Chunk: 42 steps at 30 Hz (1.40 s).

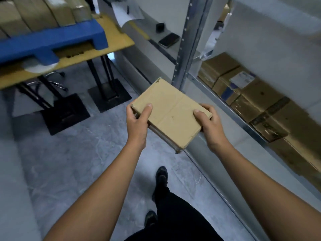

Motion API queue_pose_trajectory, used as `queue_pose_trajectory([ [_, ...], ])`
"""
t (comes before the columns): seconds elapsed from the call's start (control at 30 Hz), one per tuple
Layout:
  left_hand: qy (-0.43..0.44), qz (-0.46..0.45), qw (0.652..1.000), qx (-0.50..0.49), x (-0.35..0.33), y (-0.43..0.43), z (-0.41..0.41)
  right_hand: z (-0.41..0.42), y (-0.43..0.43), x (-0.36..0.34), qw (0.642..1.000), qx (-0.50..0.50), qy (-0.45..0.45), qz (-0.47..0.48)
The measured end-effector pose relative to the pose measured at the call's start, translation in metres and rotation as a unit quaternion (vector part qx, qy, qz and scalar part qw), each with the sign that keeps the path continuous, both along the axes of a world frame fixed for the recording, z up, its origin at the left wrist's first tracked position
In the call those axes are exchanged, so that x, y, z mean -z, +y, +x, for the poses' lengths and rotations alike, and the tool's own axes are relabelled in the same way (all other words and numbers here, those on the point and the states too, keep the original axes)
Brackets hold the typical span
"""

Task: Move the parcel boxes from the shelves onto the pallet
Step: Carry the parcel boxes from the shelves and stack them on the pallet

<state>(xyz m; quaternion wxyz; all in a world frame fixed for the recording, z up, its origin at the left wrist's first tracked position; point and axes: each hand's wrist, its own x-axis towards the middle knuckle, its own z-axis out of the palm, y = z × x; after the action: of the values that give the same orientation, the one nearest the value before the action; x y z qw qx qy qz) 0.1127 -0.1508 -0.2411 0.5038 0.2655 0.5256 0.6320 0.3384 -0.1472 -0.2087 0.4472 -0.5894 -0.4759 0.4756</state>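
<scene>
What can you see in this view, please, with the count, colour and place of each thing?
table: one, yellow top, black legs, upper left
pallet: one, blue, on the table
pallet boxes: at least four, brown, in a row on the pallet
held parcel box: one, tan, mid-frame, gripped at two corners
shelf boxes: at least four, brown, lower shelf, right
shelf upright: one, grey metal, top centre
phone: one, black, on a ledge left of the upright
shoes: two, black, on the grey floor, bottom centre
left hand: one, gripping the box's left corner
right hand: one, gripping the box's right corner
</scene>
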Motion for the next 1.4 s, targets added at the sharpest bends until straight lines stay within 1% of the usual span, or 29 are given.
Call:
queue_pose_trajectory([
  [0.23,0.020,-0.013,0.994,-0.102,0.003,0.059,-0.104,-0.112,0.106,0.010,0.996,-0.092,0.013,-0.014],
  [0.37,0.041,-0.030,0.987,-0.155,-0.006,0.097,-0.164,-0.179,0.169,0.011,0.989,-0.145,0.025,-0.017],
  [0.53,0.036,-0.033,0.969,-0.243,-0.024,0.141,-0.237,-0.266,0.243,0.002,0.975,-0.221,0.024,-0.014],
  [0.63,0.033,-0.032,0.954,-0.296,-0.029,0.153,-0.278,-0.324,0.273,-0.002,0.967,-0.255,0.023,-0.011],
  [0.8,0.029,-0.027,0.928,-0.370,-0.026,0.162,-0.364,-0.429,0.301,-0.003,0.947,-0.319,0.023,-0.019],
  [0.93,0.032,-0.021,0.918,-0.395,-0.015,0.168,-0.446,-0.519,0.317,0.001,0.934,-0.355,0.023,-0.031],
  [1.0,0.033,-0.021,0.917,-0.397,-0.007,0.171,-0.490,-0.566,0.322,0.003,0.933,-0.357,0.019,-0.027],
  [1.13,0.015,-0.020,0.913,-0.408,-0.003,0.180,-0.578,-0.655,0.321,0.004,0.945,-0.326,0.022,0.011],
  [1.27,0.012,-0.007,0.888,-0.459,-0.002,0.193,-0.653,-0.727,0.307,0.006,0.950,-0.308,0.007,0.051],
  [1.4,0.023,-0.034,0.866,-0.498,0.000,0.211,-0.699,-0.782,0.299,0.010,0.936,-0.348,-0.006,0.056],
])
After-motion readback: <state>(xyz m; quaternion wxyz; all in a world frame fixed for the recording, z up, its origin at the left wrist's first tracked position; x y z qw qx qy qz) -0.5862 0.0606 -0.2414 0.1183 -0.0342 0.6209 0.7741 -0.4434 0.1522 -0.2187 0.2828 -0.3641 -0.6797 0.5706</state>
